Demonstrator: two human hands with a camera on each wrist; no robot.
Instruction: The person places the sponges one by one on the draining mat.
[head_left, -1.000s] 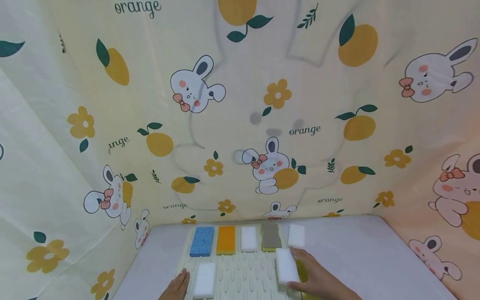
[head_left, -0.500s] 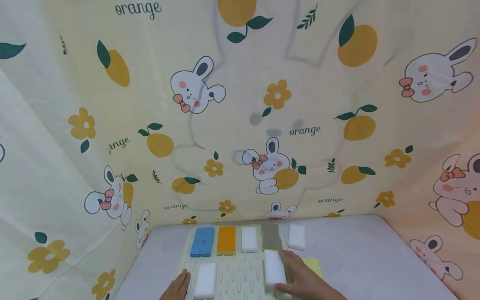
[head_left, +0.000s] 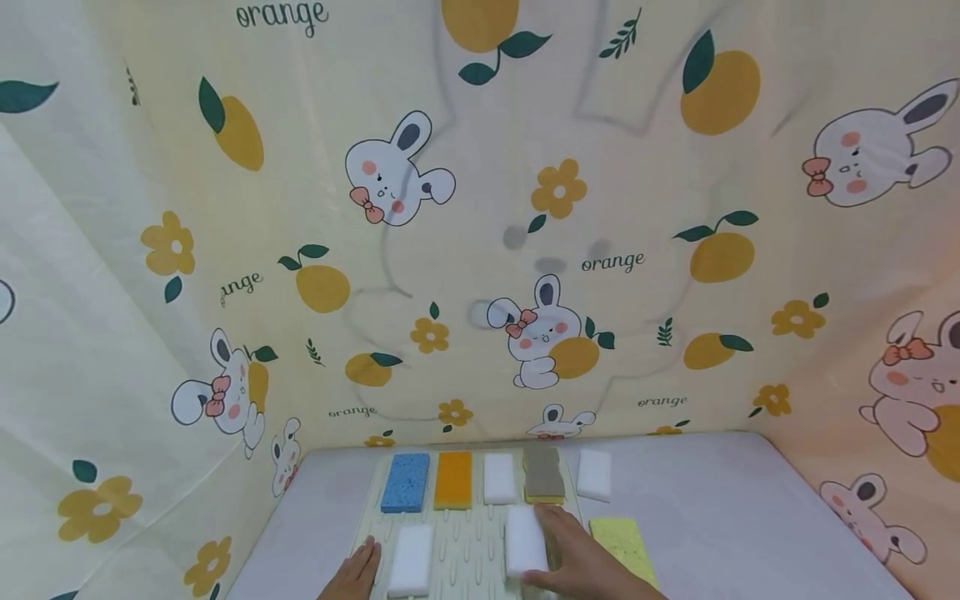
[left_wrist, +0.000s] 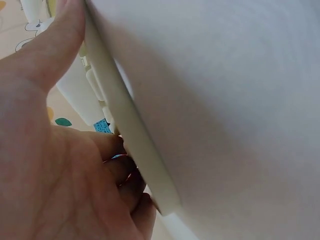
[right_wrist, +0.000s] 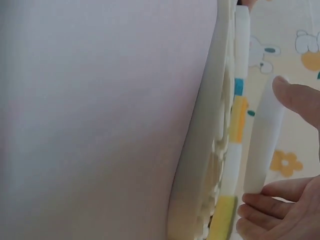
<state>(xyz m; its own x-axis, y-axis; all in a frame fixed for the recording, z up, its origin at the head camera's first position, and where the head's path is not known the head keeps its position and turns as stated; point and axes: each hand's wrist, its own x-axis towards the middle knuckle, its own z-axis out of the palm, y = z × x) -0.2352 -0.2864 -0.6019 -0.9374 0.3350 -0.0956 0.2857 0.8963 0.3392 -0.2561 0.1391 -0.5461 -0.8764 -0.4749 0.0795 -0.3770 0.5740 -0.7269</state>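
Note:
My right hand (head_left: 577, 557) grips a white sponge (head_left: 527, 542) between thumb and fingers, above the right part of a cream ridged tray (head_left: 459, 554). In the right wrist view the same white sponge (right_wrist: 265, 135) is pinched at its two ends, apart from the tray's rim (right_wrist: 192, 170). My left hand (head_left: 356, 570) rests at the tray's left edge, fingers straight and close together. The left wrist view has that hand's fingers (left_wrist: 125, 172) touching the tray's side (left_wrist: 132, 125). Another white sponge (head_left: 410, 560) lies on the tray beside the left hand.
Along the tray's back row lie a blue sponge (head_left: 405, 482), an orange sponge (head_left: 453, 480), a white sponge (head_left: 498, 478) and a grey-topped yellow sponge (head_left: 543, 473). Right of the tray are a white sponge (head_left: 595, 474) and a yellow sponge (head_left: 624, 548). A printed cloth (head_left: 465, 250) hangs behind the table.
My right hand has carried the white sponge leftward over the tray, uncovering the yellow sponge at the right. My left hand stays at the tray's left edge.

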